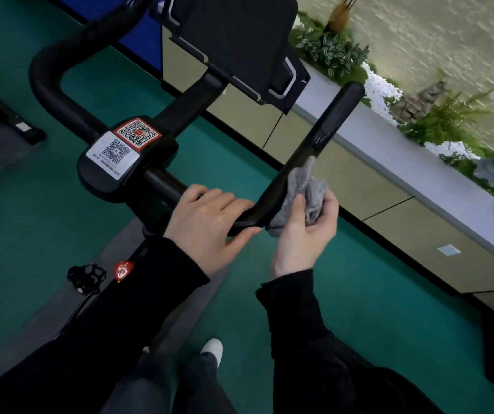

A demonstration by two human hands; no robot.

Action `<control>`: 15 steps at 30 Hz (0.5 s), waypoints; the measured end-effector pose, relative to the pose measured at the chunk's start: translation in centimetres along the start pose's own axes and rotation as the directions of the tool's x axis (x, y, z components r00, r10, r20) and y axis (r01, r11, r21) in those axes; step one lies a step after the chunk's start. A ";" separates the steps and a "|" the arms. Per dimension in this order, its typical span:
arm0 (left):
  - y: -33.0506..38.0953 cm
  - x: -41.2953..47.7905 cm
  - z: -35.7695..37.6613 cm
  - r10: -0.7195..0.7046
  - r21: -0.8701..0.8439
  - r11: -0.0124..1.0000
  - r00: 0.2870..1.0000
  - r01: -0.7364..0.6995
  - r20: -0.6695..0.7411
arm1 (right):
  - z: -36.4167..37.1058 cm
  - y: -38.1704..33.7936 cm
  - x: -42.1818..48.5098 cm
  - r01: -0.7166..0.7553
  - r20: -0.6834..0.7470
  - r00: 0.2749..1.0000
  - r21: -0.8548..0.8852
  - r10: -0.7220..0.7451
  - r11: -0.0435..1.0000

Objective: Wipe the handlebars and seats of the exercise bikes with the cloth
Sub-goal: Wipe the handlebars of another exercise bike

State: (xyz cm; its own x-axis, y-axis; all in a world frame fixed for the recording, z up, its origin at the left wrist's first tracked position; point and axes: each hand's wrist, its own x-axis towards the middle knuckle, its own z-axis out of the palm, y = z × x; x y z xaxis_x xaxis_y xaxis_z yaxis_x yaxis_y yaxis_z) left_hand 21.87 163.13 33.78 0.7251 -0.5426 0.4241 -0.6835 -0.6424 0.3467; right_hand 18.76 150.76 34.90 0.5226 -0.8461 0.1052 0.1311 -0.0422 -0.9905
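Observation:
A black exercise bike handlebar (329, 127) curves across the middle of the view, with a QR-code panel (120, 150) at its centre. My left hand (207, 222) grips the bar at its right bend, fingers over the top and thumb underneath. Just to its right, my right hand (305, 234) holds a crumpled grey cloth (302, 189) pressed against the rising right arm of the bar. The bike's seat is not in view.
A black tablet holder (239, 40) stands above the bar. Along the right runs a low beige cabinet with a grey ledge (419, 171) carrying plants. The floor is green, with a grey mat (90, 291) under the bike. A pedal (86, 276) and red knob (123, 270) sit below.

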 end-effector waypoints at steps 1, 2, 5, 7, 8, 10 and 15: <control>0.1 0.0 0.0 -0.006 -0.001 1.000 1.000 0.006 0.004 | 0.2 0.2 -0.2 0.024 0.013 1.000 -0.036 -0.024 0.999; 0.2 0.0 -0.1 -0.010 -0.004 1.000 1.000 0.010 0.007 | 0.3 0.4 -0.4 0.040 0.024 0.999 -0.069 -0.038 0.997; 0.2 -0.1 -0.1 -0.019 -0.019 1.000 1.000 0.019 0.014 | 0.3 1.1 -0.7 0.076 0.059 0.996 -0.160 -0.068 0.984; 0.3 0.0 -0.2 -0.028 -0.022 0.999 0.999 0.029 0.023 | 0.2 1.0 -0.8 0.088 0.069 0.995 -0.168 -0.077 0.982; 0.3 0.0 -0.2 -0.031 -0.021 0.999 0.999 0.032 0.028 | 0.2 1.0 -0.8 0.077 0.059 0.996 -0.160 -0.069 0.984; 0.3 -0.1 -0.2 -0.036 -0.021 0.999 0.999 0.037 0.036 | 0.3 0.9 -0.7 0.021 0.014 1.000 -0.090 -0.020 0.996; 0.3 -0.1 -0.2 -0.034 -0.022 0.999 0.999 0.035 0.033 | 0.2 1.2 -0.7 0.157 0.001 0.987 -0.089 -0.158 0.984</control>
State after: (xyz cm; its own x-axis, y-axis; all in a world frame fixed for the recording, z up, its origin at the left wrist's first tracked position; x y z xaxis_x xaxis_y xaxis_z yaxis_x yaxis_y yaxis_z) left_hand 21.57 163.10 33.97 0.7504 -0.5378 0.3842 -0.6594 -0.6490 0.3795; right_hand 18.76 151.40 33.69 0.4965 -0.8282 0.2602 0.1363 -0.2216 -0.9656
